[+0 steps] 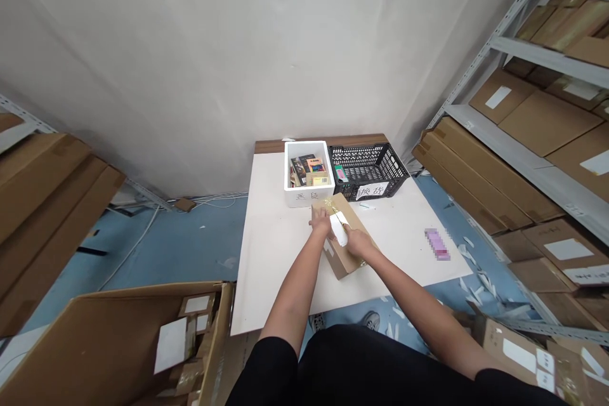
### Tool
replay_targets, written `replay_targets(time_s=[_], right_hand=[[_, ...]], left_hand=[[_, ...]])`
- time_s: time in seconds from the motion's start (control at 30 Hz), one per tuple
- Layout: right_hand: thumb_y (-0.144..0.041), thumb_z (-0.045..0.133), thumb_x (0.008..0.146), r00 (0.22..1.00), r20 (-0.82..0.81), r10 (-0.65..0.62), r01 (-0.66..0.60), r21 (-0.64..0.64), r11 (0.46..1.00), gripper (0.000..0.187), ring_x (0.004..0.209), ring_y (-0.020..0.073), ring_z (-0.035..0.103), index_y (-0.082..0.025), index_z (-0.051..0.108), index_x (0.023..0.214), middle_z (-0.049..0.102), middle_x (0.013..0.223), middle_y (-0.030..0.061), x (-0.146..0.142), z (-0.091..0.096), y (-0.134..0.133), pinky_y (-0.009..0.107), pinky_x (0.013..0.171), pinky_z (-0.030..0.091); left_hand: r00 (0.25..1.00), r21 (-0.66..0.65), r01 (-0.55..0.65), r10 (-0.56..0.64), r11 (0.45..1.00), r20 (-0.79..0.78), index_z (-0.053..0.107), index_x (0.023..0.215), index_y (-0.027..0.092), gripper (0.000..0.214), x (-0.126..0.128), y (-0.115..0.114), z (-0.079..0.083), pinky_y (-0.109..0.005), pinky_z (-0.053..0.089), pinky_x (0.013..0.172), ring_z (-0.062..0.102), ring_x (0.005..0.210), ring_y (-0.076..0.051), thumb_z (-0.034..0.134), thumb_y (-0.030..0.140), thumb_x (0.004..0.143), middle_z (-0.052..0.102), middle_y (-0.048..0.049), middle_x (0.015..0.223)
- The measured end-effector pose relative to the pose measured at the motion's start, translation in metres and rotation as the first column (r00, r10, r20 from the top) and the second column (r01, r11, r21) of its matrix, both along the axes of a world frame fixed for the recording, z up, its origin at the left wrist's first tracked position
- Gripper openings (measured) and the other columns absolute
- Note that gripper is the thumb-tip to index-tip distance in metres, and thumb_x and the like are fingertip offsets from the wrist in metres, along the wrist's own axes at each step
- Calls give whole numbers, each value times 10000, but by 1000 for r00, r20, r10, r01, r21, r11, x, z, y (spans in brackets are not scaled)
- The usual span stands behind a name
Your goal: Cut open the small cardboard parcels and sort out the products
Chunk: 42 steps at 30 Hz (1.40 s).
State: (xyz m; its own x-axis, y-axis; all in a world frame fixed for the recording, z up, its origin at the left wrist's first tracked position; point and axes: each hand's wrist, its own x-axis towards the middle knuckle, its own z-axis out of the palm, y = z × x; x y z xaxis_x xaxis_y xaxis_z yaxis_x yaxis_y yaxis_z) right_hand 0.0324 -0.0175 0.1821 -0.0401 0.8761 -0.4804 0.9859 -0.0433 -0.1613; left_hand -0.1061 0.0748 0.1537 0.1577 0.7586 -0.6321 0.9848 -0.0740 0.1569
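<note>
Item: brown cardboard box (pixel 351 259), lying askew at centre frame on the white tabletop (pixel 276 254), just below a white foam bin (pixel 308 193) and a black plastic crate (pixel 375 168); judged light and stiff, though its faces would dent, so best held by two opposite long edges. Left hand (pixel 321 222) lies open, fingers spread flat on the box's upper end. Right hand (pixel 358 242) rests mid-box against a white oblong item (pixel 339 229); whether it grips that item, and what the item is, cannot be told.
</note>
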Motion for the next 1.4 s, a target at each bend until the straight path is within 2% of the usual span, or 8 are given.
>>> replay_targets(time_s=[0.27,0.47,0.63,0.8,0.9,1.0,1.17,1.4], right_hand=[[-163,539,938,998,55,-19,24,-99,995,752,1165,357,688,-241,329,1655,704,1268,215,23,17,-63,422,921,497],[-72,521,903,995,96,-21,34,-130,991,814,1091,313,718,-253,304,1666,739,1146,192,43,25,-120,346,848,501],[-85,545,895,988,149,-28,52,-156,986,773,1041,313,735,-258,386,1632,748,1093,183,100,15,-179,326,817,493],[-153,422,1003,883,259,-390,411,-31,911,662,916,335,773,-183,331,1658,773,992,198,176,-23,-246,401,808,537],[-336,349,1077,812,156,-562,554,98,827,601,877,335,779,-179,326,1657,783,958,174,177,-42,-264,419,801,563],[-376,299,1091,814,-39,-579,577,165,800,593,860,309,781,-217,317,1662,791,1040,144,142,-54,-259,396,785,581],[-315,326,1077,852,-352,-387,489,271,829,602,1053,283,748,-266,278,1675,681,1395,128,87,-67,-213,386,865,589],[-246,353,1058,798,-571,-190,416,295,860,577,1329,250,599,-290,366,1633,602,1496,74,89,-68,-116,397,1059,525]], left_hand=[[997,-45,42,-45,998,-62,-8,1704,294,1447,-1,1,5,-650,426,1158,-184,1592,-458,912,544,616,-158,-34,1769],[994,-39,74,-77,996,-83,-39,1703,277,1439,-2,2,8,-624,397,1187,-155,1602,-450,896,550,644,-174,-61,1764],[993,-19,90,-91,996,-79,-26,1704,290,1422,-6,4,10,-608,399,1189,-118,1611,-443,873,594,646,-122,-75,1778],[988,78,139,-133,987,-80,83,1705,245,1383,-9,3,7,-583,406,1181,19,1609,-472,892,586,637,15,-145,1785],[990,158,139,-133,978,-52,145,1691,259,1333,-15,0,2,-534,444,1153,103,1598,-457,889,598,639,90,-145,1780],[993,185,117,-117,976,-13,129,1685,320,1278,-25,-3,-3,-528,455,1140,89,1606,-430,847,652,681,62,-98,1790],[995,159,96,-95,983,-10,87,1690,325,1334,-29,-6,-6,-534,443,1157,39,1619,-419,838,717,660,20,-82,1793],[999,166,11,-4,986,-43,108,1685,319,1314,-13,-28,-3,-500,435,1171,85,1613,-412,858,665,663,56,-92,1791]])
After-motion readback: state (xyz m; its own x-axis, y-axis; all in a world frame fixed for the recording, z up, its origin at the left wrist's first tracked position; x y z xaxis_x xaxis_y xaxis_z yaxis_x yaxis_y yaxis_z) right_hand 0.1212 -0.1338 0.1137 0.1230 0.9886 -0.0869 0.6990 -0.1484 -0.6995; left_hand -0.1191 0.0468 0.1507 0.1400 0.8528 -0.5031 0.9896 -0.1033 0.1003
